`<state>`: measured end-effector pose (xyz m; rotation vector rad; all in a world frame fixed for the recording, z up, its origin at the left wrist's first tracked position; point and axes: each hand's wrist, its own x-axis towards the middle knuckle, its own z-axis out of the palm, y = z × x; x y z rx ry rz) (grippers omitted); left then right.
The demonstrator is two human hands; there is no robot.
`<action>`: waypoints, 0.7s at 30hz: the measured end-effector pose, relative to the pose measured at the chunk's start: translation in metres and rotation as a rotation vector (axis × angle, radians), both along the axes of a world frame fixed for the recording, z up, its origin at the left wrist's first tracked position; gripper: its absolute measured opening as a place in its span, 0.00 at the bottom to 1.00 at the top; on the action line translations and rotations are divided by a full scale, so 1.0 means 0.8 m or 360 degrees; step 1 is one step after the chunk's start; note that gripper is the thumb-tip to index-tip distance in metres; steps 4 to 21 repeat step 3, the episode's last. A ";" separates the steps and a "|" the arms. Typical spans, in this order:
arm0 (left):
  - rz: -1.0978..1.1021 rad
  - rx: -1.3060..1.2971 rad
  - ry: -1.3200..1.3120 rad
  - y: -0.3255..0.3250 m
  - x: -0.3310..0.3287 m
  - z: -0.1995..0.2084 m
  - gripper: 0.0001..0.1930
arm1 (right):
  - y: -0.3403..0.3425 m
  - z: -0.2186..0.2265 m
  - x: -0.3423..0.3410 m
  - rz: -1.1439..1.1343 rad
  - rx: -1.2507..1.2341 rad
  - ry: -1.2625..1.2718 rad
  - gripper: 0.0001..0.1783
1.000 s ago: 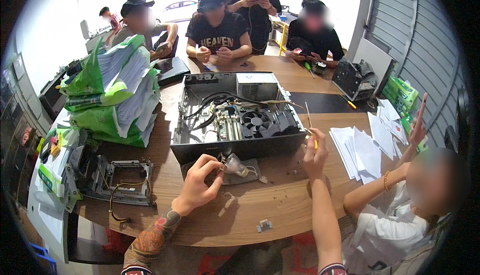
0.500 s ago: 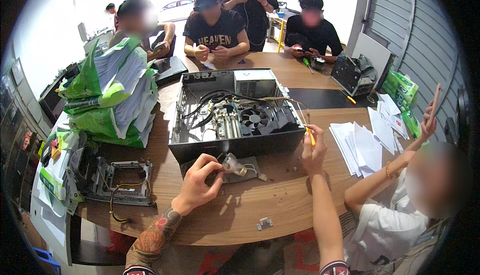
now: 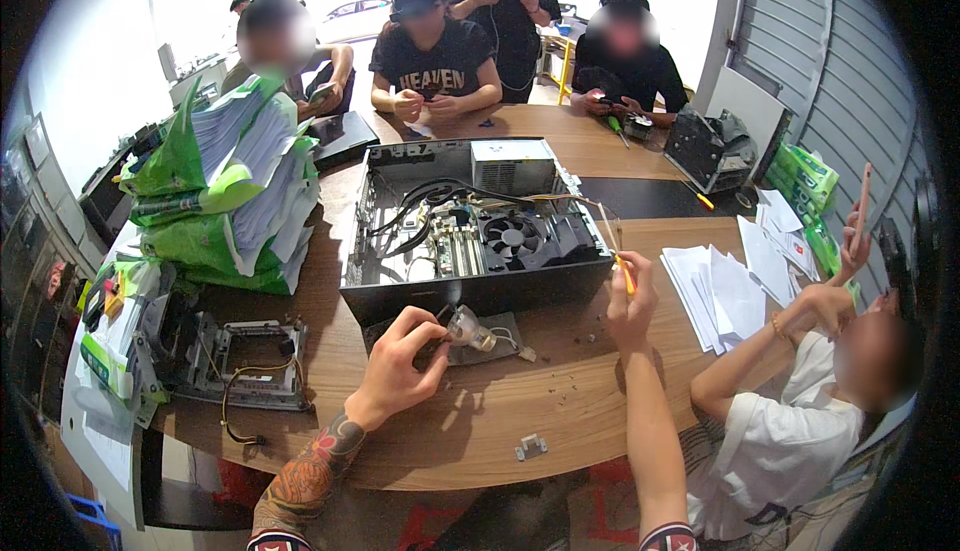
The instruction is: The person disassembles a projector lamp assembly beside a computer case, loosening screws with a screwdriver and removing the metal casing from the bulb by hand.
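Observation:
In front of me lies an open desktop computer case (image 3: 450,296), its fan, cables and silver power supply showing. My left hand (image 3: 405,351) is closed by the case's near side, thumb and fingers pinching a small clear cup-shaped piece (image 3: 468,333) with a pale lead; it looks like a lamp. Under that piece is a flat grey sheet or bag (image 3: 495,351). My right hand (image 3: 632,301), at the case's near right corner, is wrapped round a screwdriver (image 3: 627,276) with a yellow-orange handle. Its thin shaft points up past the right side of the case.
Left of the case are a removed grey plastic frame (image 3: 250,371) with cables and a tall stack of papers in green wrapping (image 3: 240,201). White papers (image 3: 705,296) lie at right, a small metal bracket (image 3: 531,447) near the front edge. Several people sit or stand around; one in white (image 3: 790,451) is close at right.
My hands keep nearly the same places and grips. The person at right has leaned their head lower and raised a second hand; the view shifts slightly.

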<state>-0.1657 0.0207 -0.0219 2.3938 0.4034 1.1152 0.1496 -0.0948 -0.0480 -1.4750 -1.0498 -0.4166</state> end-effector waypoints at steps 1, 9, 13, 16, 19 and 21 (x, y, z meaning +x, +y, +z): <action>0.0006 0.0008 0.0003 0.000 0.000 0.000 0.08 | 0.000 -0.001 0.001 0.0003 -0.0074 -0.0027 0.12; 0.0000 -0.0005 0.0012 0.001 0.000 -0.001 0.08 | 0.001 -0.002 0.003 0.0007 -0.0145 -0.0053 0.12; 0.0000 -0.0005 0.0012 0.001 0.000 -0.001 0.08 | 0.001 -0.002 0.003 0.0007 -0.0145 -0.0053 0.12; 0.0000 -0.0005 0.0012 0.001 0.000 -0.001 0.08 | 0.001 -0.002 0.003 0.0007 -0.0145 -0.0053 0.12; 0.0000 -0.0005 0.0012 0.001 0.000 -0.001 0.08 | 0.001 -0.002 0.003 0.0007 -0.0145 -0.0053 0.12; 0.0000 -0.0005 0.0012 0.001 0.000 -0.001 0.08 | 0.001 -0.002 0.003 0.0007 -0.0145 -0.0053 0.12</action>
